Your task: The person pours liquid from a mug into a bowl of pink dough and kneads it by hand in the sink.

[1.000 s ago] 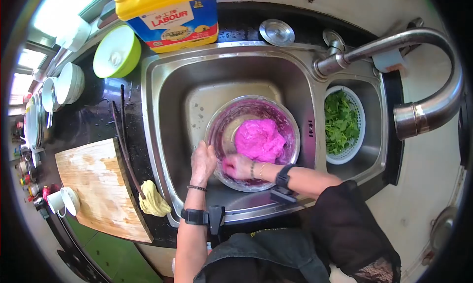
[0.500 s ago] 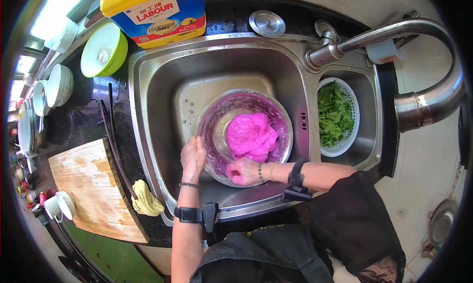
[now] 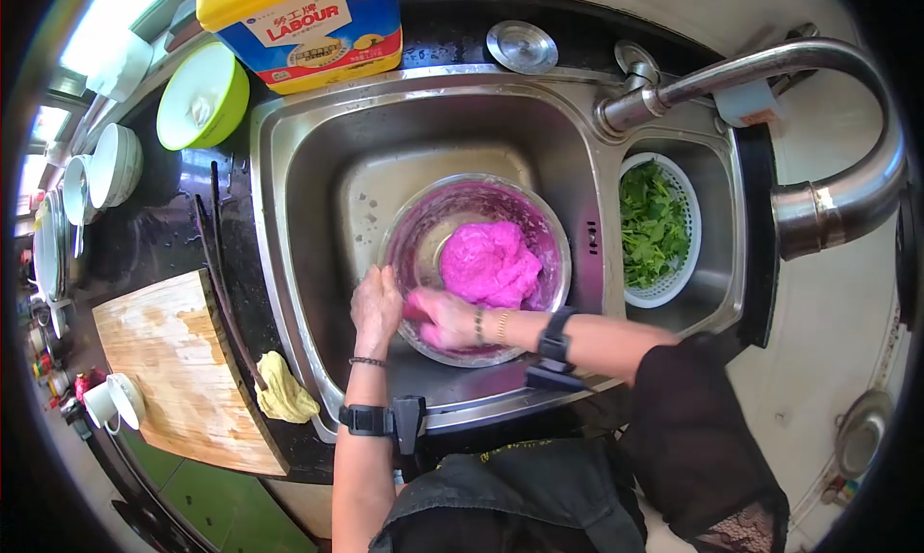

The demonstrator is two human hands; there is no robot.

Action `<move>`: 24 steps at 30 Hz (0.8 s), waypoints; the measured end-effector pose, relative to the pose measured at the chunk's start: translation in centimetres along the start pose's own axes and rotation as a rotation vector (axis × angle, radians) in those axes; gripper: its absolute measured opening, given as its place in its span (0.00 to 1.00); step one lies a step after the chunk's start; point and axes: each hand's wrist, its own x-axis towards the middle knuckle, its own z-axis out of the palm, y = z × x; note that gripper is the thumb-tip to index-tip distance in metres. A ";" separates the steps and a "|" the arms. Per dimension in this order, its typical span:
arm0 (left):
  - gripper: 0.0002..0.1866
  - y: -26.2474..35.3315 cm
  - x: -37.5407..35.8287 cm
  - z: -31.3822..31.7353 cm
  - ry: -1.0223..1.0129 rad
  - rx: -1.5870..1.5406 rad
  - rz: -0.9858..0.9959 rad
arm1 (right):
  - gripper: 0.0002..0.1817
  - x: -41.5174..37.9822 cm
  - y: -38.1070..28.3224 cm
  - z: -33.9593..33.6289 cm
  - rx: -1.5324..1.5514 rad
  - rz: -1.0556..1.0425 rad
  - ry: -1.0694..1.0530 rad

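Note:
A steel mixing bowl [image 3: 546, 213] sits in the large sink basin, its inner wall smeared with pink residue. Inside lies a lump of bright pink dough [image 3: 491, 262]. My left hand [image 3: 376, 308] is closed on the bowl's left rim. Over the bowl's near-left part, close to my left hand, is my right hand [image 3: 448, 319], stained pink. Motion smears its fingers, so whether they are closed, or on what, does not show. The dough is to the right of this hand and looks apart from it.
A white colander [image 3: 691, 255] of leafy greens [image 3: 654, 228] occupies the smaller basin, under a curved faucet [image 3: 741, 70]. A yellow-and-blue jug [image 3: 308, 33] stands behind the sink. Left are a green bowl [image 3: 226, 105], a cutting board [image 3: 183, 360] and a yellow cloth [image 3: 285, 389].
My right hand has moved left and slightly up along the bowl's near wall, towards my left hand. The left hand and bowl have barely moved.

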 end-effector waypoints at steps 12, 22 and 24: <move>0.16 -0.4 0.1 0.3 -0.005 0.000 0.010 | 0.08 3.4 3.4 1.5 0.061 -0.004 0.318; 0.16 -0.1 0.1 0.1 -0.022 0.003 -0.014 | 0.11 -3.9 0.8 -3.5 -0.467 0.188 -0.809; 0.16 0.0 0.2 0.0 -0.008 -0.014 -0.001 | 0.16 -2.9 0.2 -1.3 -0.143 0.072 -0.325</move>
